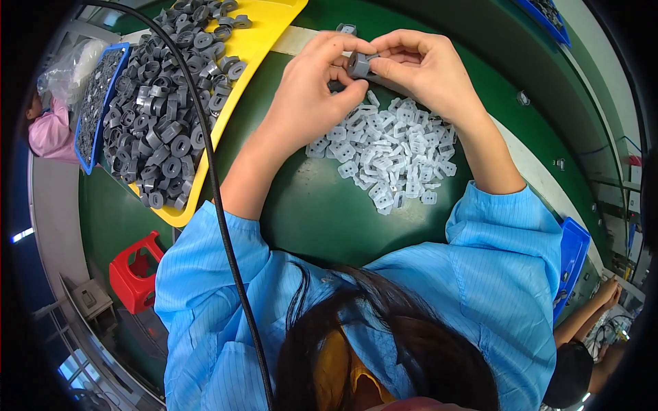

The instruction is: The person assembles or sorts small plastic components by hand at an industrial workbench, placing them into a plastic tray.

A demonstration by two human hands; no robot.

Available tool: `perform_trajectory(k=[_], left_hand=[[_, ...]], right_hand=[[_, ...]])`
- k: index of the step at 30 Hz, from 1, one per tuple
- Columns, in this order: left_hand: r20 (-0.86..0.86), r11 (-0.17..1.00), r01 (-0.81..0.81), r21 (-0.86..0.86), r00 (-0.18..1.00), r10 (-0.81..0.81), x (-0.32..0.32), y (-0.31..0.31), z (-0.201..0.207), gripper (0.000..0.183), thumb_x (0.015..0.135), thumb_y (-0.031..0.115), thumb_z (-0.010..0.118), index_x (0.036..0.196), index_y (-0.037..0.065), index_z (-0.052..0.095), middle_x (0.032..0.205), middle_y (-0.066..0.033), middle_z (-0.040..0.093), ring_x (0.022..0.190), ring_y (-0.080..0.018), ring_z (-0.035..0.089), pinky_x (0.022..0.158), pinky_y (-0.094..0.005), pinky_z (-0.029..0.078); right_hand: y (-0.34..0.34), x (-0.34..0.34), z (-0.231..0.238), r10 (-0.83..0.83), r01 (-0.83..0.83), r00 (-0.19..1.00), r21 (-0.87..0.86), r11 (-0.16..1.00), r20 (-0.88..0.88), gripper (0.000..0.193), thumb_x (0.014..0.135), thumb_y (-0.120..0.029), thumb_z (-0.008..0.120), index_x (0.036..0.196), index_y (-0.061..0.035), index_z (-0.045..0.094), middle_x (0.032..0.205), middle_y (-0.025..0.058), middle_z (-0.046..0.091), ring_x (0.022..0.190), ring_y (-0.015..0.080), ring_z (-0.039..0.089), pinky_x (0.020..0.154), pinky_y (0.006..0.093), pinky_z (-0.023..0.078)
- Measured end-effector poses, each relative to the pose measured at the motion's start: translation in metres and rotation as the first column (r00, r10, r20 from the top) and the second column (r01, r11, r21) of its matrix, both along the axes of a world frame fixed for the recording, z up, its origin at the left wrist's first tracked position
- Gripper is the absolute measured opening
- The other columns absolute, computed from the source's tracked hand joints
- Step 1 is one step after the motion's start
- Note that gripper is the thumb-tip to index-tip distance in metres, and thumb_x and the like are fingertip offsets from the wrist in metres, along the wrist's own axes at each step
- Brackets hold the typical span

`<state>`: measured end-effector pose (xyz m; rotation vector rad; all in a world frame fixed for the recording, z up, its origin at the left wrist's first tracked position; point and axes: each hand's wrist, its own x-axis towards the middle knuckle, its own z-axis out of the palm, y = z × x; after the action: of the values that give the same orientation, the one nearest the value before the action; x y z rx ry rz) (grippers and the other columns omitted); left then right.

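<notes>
Above the green table, my left hand [312, 85] pinches a small grey plastic ring-shaped part [357, 66] between fingertips and thumb. My right hand [432, 75] is closed too, its thumb and forefinger meeting the right side of that part. Whether a smaller piece sits between the right fingertips is hidden. Another dark grey piece [336, 86] shows partly under the curled left fingers. Just below both hands lies a loose pile of small whitish translucent plastic pieces [394, 154]. One more grey part [347, 29] lies beyond the left fingers.
A yellow tray [264, 34] heaped with grey ring parts [164, 116] stands left, beside a blue tray [103, 113]. A black cable [212, 154] hangs across the left. Green table [301, 212], red stool [133, 274], blue bin [572, 257]; other people [51, 130] sit at both sides.
</notes>
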<state>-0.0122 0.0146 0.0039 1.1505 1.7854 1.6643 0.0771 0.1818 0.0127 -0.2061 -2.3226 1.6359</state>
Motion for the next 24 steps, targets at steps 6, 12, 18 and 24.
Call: perform_trajectory(k=[6, 12, 18, 24], left_hand=[[-0.188, 0.986, -0.116, 0.116, 0.973, 0.136, 0.001, 0.004, -0.004, 0.034, 0.071, 0.003, 0.076, 0.100, 0.001, 0.059, 0.085, -0.0058, 0.058, 0.065, -0.0103, 0.057, 0.059, -0.0232, 0.049], [-0.235, 0.968, -0.169, 0.184, 0.949, 0.210, 0.004, 0.004, -0.006, 0.030, 0.072, 0.006, 0.078, 0.097, 0.002, 0.061, 0.076, -0.0028, 0.058, 0.062, -0.0082, 0.055, 0.056, -0.0220, 0.048], [-0.171, 0.992, -0.047, 0.119, 0.983, 0.067, -0.007, -0.001, -0.004, 0.029, 0.074, 0.008, 0.077, 0.100, 0.003, 0.066, 0.079, -0.0012, 0.063, 0.059, -0.0055, 0.050, 0.054, -0.0200, 0.043], [-0.338, 0.997, -0.034, 0.076, 0.939, 0.057, -0.005, -0.002, 0.000, 0.032, 0.073, 0.010, 0.078, 0.103, 0.007, 0.068, 0.081, -0.0040, 0.065, 0.058, -0.0085, 0.052, 0.053, -0.0223, 0.044]], right_hand=[[-0.004, 0.000, 0.004, 0.131, -0.083, 0.988, -0.454, 0.887, 0.076, 0.027, 0.082, -0.009, 0.069, 0.105, 0.0036, 0.063, 0.085, 0.0084, 0.068, 0.073, 0.0107, 0.063, 0.068, 0.0212, 0.051], [-0.001, 0.001, 0.001, 0.160, -0.123, 0.986, -0.442, 0.889, 0.047, 0.021, 0.084, -0.009, 0.068, 0.100, 0.0038, 0.065, 0.081, 0.0065, 0.067, 0.069, 0.0083, 0.062, 0.064, 0.0187, 0.051], [0.001, 0.004, 0.013, 0.178, -0.109, 0.977, -0.439, 0.892, 0.120, 0.022, 0.082, -0.007, 0.069, 0.100, 0.0047, 0.063, 0.079, 0.0080, 0.068, 0.068, 0.0097, 0.063, 0.063, 0.0197, 0.051], [0.000, 0.004, 0.017, 0.186, -0.109, 0.963, -0.350, 0.930, 0.194, 0.025, 0.078, -0.006, 0.070, 0.099, 0.0056, 0.061, 0.077, 0.0091, 0.067, 0.068, 0.0115, 0.064, 0.064, 0.0220, 0.052]])
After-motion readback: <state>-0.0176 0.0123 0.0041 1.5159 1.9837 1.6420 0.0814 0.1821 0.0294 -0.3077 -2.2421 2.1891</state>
